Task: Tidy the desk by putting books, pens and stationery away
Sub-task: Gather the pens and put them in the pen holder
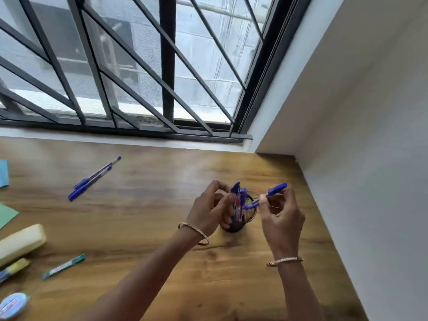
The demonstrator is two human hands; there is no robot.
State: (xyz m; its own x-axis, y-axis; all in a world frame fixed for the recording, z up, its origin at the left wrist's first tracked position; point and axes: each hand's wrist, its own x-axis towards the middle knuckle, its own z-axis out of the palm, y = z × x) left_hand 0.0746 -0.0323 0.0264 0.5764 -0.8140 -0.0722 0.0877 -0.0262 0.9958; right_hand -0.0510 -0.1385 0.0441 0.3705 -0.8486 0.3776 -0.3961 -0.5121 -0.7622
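Observation:
A dark mesh pen holder [247,212] stands on the wooden desk [150,205] near the right wall, with several blue pens [237,193] upright in it. My left hand [212,210] is wrapped around the holder's left side and touches the pens there. My right hand [281,215] pinches a blue pen [275,189] that is tilted, with its lower end over the holder's rim. Two more blue pens [93,178] lie loose on the desk to the left.
At the left edge lie a pale yellow pencil case [20,243], a teal pen [63,267], a yellow-blue marker [12,269], a round blue tape case [12,305], and blue [3,172] and green [7,216] sheets. A barred window runs behind; a white wall bounds the right.

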